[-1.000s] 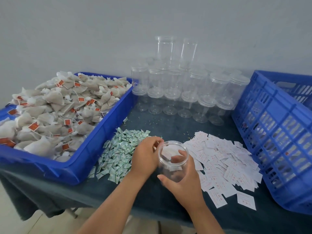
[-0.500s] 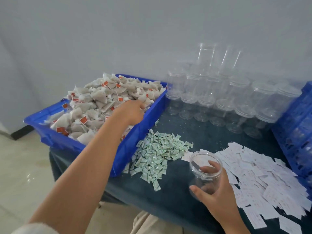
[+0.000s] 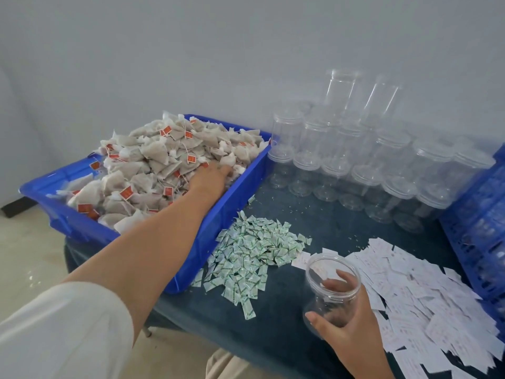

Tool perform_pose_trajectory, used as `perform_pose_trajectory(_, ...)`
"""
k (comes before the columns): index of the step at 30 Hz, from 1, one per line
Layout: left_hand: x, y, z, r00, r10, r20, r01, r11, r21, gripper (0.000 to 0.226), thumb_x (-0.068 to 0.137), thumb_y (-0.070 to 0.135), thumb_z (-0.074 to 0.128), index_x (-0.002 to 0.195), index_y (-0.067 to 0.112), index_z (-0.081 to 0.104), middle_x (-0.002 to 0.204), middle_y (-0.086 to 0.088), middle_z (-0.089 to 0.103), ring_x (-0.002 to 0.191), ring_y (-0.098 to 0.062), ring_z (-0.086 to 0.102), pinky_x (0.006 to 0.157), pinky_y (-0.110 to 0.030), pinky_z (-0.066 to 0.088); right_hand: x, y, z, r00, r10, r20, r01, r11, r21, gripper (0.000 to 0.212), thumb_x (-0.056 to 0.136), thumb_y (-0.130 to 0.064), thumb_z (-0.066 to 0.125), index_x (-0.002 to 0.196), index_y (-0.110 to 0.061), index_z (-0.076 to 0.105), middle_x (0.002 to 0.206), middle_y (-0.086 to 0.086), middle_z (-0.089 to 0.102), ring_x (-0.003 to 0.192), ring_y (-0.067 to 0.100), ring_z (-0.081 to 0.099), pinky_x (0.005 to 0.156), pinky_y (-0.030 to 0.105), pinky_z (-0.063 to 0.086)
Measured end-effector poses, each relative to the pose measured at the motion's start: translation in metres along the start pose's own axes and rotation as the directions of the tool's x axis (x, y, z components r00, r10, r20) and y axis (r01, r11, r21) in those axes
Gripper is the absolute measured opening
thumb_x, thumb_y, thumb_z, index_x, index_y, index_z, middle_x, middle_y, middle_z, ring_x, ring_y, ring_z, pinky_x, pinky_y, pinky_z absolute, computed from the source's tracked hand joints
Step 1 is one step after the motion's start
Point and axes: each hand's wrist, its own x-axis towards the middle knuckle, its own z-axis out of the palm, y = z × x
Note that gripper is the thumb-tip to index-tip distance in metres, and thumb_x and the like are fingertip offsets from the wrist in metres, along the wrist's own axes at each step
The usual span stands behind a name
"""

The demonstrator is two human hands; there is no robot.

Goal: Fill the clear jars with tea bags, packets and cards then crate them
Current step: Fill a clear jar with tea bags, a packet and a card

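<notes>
while our left hand (image 3: 210, 175) lies palm down on the heap of tea bags (image 3: 153, 162) in the blue tray (image 3: 218, 222), its fingers reach forward close together and their tips sink among the bags, so we cannot tell whether they pinch one. more bags with red tags pile up beyond and to the left of those fingertips, and the tray's near wall runs under our wrist. our white sleeve (image 3: 62, 329) shows low on the left. our right hand (image 3: 347, 328) grips the clear jar (image 3: 332, 283) from its right side: the thumb curls round the near wall and the fingers wrap the far side, showing through the plastic. the jar has no lid, and its mouth faces up and tilts a little toward us. it is held over the dark cloth (image 3: 287, 337). just left of the thumb lies the spread of green-and-white packets (image 3: 254, 247), touching the tray. right of and behind the wrapped fingers, the white cards (image 3: 426, 291) lie scattered in a loose sheet. well beyond both hands, the empty jars (image 3: 382, 165) stand stacked against the wall. to the far right of our right fingers, past the cards, stands the blue crate (image 3: 481, 222).
</notes>
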Motion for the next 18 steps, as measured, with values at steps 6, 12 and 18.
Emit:
perform_pose_trajectory(6, -0.011, -0.016, -0.017, 0.998, 0.005, -0.063, -0.022, 0.96, -0.279, 0.021, 0.097, 0.009, 0.059, 0.114, 0.021, 0.058, 0.107, -0.005, 0.067, 0.088, -0.024, 0.062, 0.074, -0.035, 0.047, -0.001, 0.004, 0.0, 0.999, 0.036, -0.02, -0.035, 0.998, 0.06, 0.092, 0.06, -0.04, 0.105, 0.133, -0.055, 0.051, 0.123, -0.016, 0.07, 0.068, 0.025, 0.07, 0.076, 0.051, 0.065)
perform_pose_trajectory(12, -0.035, -0.037, -0.066, 0.999, 0.047, -0.014, -0.049, 0.945, -0.324, 0.019, 0.089, 0.026, 0.073, 0.101, 0.03, 0.059, 0.095, 0.012, 0.059, 0.082, -0.005, 0.056, 0.062, -0.025, 0.039, 0.001, 0.011, 0.0, 0.997, 0.072, -0.025, -0.069, 0.994, 0.089, 0.094, 0.067, -0.013, 0.102, 0.131, -0.06, 0.052, 0.125, -0.017, 0.068, 0.066, 0.047, 0.065, 0.073, 0.062, 0.064)
perform_pose_trajectory(18, -0.06, -0.04, -0.046, 0.971, 0.003, 0.24, 0.01, 0.998, -0.054, 0.016, 0.093, 0.029, 0.068, 0.098, 0.029, 0.052, 0.097, 0.007, 0.057, 0.084, -0.014, 0.058, 0.067, -0.031, 0.042, -0.001, 0.009, 0.0, 0.997, 0.073, -0.021, -0.071, 0.994, 0.087, 0.091, 0.07, -0.011, 0.1, 0.132, -0.057, 0.052, 0.127, -0.014, 0.069, 0.066, 0.042, 0.066, 0.073, 0.049, 0.066)
